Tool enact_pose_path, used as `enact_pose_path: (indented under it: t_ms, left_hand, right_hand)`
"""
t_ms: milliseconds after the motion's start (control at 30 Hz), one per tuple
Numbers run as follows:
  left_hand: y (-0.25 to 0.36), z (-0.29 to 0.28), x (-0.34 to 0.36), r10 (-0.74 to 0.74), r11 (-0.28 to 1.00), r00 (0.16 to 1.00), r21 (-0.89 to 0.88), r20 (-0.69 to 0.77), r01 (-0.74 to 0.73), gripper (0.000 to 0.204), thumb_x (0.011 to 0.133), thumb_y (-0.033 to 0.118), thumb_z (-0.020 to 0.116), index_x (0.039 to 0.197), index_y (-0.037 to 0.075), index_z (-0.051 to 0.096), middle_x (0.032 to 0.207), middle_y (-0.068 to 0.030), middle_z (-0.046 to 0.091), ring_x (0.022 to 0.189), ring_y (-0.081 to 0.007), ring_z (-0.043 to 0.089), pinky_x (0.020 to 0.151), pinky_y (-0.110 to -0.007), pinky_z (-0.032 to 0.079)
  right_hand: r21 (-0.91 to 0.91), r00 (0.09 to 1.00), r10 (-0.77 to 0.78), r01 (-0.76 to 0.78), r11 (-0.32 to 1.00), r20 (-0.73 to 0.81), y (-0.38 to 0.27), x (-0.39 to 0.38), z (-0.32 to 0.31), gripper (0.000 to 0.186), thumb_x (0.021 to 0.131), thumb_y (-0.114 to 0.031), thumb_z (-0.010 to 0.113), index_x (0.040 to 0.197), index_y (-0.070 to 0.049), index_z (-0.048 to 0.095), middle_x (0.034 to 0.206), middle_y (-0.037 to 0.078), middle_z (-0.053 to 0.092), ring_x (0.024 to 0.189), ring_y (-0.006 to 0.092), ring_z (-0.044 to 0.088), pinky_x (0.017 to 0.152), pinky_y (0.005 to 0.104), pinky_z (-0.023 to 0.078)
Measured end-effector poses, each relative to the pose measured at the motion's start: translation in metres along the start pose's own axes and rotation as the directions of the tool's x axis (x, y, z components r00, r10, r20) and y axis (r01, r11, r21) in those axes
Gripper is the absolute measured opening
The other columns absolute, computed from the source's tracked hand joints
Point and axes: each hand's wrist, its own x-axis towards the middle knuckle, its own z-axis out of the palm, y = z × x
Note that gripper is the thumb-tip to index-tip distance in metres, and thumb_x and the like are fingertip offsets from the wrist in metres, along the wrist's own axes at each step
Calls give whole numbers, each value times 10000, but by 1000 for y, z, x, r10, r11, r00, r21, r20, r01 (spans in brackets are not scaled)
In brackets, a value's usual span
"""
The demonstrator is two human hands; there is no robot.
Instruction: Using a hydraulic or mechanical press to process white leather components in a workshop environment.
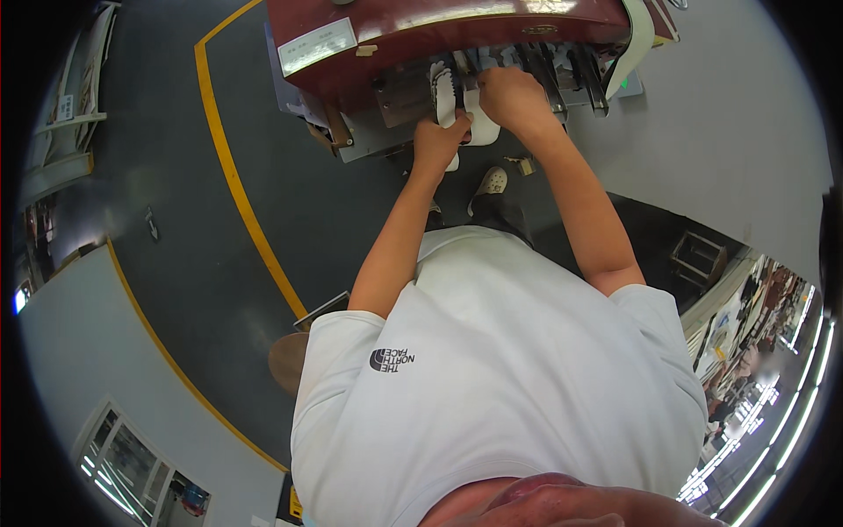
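My left hand (437, 145) is closed on a narrow white piece with a jagged, dark-lined edge (443, 92), held upright against the front of a dark red machine (457, 19). A second white piece, smooth and rounded (483, 129), hangs between my two hands, with my left thumb close to its edge. My right hand (516, 98) is closed at the machine's front, its fingertips next to the top of the rounded piece. What the right fingers pinch is hidden. Dark metal arms (587, 79) stick out of the machine just right of that hand.
A yellow floor line (230, 167) runs down the left side. Below the machine are my light clog (493, 181) and a small brownish object (524, 165). A round brown stool seat (288, 362) stands at my left, a metal-framed crate (698, 257) at my right. Shelves (75, 119) stand far left.
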Motion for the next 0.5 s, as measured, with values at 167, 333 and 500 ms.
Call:
enact_pose_path:
  t_ms: [167, 333, 500]
  left_hand:
    - [-10, 3, 6, 7, 1000, 1000, -13, -20, -8, 209, 752, 191, 671, 808, -8, 640, 669, -68, 641, 611, -130, 620, 579, -274, 463]
    - [-10, -1, 10, -35, 999, 999, -29, 32, 36, 222, 768, 196, 651, 840, -13, 632, 695, -82, 646, 630, -145, 617, 578, -283, 456]
    - [3, -8, -5, -85, 947, 995, -306, 43, 94, 263, 848, 150, 546, 1015, -49, 584, 912, -137, 651, 785, -198, 637, 661, -295, 492]
  right_hand:
    - [33, 999, 3, -2, 999, -37, 1, 3, 11, 172, 694, -86, 565, 806, -17, 675, 833, 228, 645, 810, 399, 634, 742, 444, 521]
    - [125, 996, 44, -34, 992, -76, 0, 4, 9, 183, 706, -96, 563, 825, -14, 675, 856, 234, 642, 841, 406, 627, 759, 454, 513]
    - [-5, 995, 1, -1, 1000, -103, 4, -9, -4, 271, 791, -109, 516, 1032, -24, 605, 835, 190, 650, 814, 383, 632, 718, 424, 506]
